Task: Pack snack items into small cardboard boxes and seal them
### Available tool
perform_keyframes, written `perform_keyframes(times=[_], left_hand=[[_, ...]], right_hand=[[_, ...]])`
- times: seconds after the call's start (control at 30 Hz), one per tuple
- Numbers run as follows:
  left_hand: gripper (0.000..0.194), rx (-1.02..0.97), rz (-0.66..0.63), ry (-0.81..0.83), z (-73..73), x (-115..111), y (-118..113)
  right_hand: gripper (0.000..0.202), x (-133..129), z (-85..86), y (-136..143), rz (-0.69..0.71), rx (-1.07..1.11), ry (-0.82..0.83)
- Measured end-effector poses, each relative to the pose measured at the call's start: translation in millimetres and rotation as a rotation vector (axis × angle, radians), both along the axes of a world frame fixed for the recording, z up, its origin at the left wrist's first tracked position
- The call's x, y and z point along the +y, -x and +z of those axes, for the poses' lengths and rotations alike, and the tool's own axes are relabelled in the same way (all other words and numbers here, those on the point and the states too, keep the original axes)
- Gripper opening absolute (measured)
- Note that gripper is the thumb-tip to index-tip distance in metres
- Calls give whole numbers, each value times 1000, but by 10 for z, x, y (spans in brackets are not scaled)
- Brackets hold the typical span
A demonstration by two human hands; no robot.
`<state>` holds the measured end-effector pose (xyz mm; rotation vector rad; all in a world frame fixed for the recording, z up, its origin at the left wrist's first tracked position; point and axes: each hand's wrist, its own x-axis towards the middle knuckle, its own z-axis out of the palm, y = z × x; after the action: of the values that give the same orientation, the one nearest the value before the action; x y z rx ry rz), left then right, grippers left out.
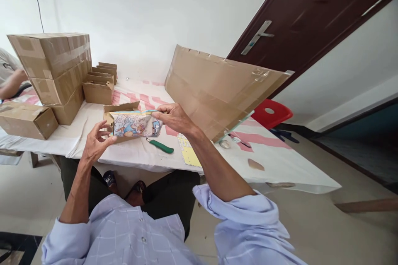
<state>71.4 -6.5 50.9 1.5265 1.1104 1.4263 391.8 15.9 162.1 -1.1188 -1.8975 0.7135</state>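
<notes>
A soft pouch (137, 125) with a cartoon print and a yellow-and-blue top edge is held in front of a small open cardboard box (122, 107). My right hand (175, 116) pinches the pouch's upper right corner. At the other end, my left hand (95, 143) has its thumb on the pouch's lower left corner, its curled fingers beside the box's left side. The pouch hides most of the box, so how far it sits inside cannot be seen. Just below lies a green-handled cutter (161, 145) on the table. A yellow patterned sheet (189, 151) lies near my right forearm.
Taped cardboard boxes (59, 70) are stacked at left, with open boxes (98, 89) behind. A large cardboard sheet (214, 87) leans at right. A red chair (272, 114) stands beyond the table (280, 165). Another person's arm (14, 83) shows at far left.
</notes>
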Motion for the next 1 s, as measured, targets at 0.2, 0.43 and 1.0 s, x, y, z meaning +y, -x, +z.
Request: perform_keyframes(times=[0.2,0.43,1.0], left_hand=[[74,-198,-183,121,65,-50,-213],[72,-401,38,71,91,53,-377],[59,-289,15,302,-233,406,-244]], right_hand=[[58,-66,-193,88,3,96,117],[85,-121,-616,175,11,586,183],[71,231,-1601,565,-123,734,411]])
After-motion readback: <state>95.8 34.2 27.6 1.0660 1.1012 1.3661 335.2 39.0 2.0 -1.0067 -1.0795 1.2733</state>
